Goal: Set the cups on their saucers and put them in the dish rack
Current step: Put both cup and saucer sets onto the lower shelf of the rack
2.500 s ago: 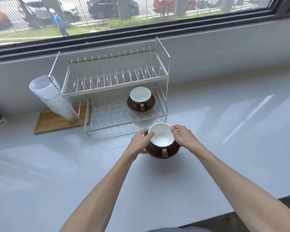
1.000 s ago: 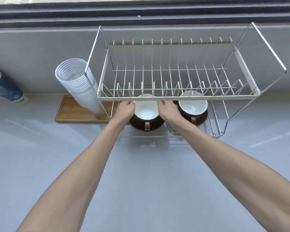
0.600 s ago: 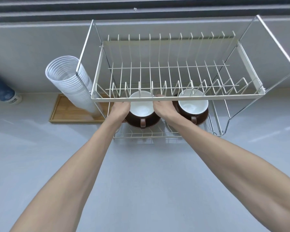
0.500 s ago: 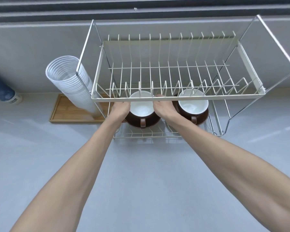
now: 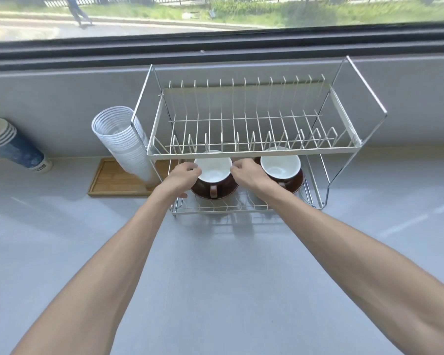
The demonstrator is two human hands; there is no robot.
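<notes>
You are at the placing step: the left cup (image 5: 212,170) on its saucer (image 5: 214,192) is on the lower shelf of the rack (image 5: 254,152), and both your hands are at its sides. Your left hand (image 5: 181,179) has its fingers curled at the left edge of the cup and saucer, and your right hand (image 5: 249,174) has its fingers curled at the right edge. They seem to pinch the set, but I cannot tell for sure whether the fingers grip or only touch, because the upper shelf bar hides part of them.

The right cup (image 5: 280,165) stands on its own saucer (image 5: 296,184) just beside, on the same shelf, and your right hand lies between the two sets. I judge the task is almost done.

The next move, I think, is to let go and draw both hands straight back toward you, low, under the front bar of the upper shelf. Take care that the right hand does not push the right cup, and that the saucer sits flat on the wires before you let go.

Each cup is white inside and dark brown outside, with the brown handle turned toward you. The saucers are dark brown and glossy, so they may slide on the wires. No other cup waits on the table (image 5: 215,278).
</notes>
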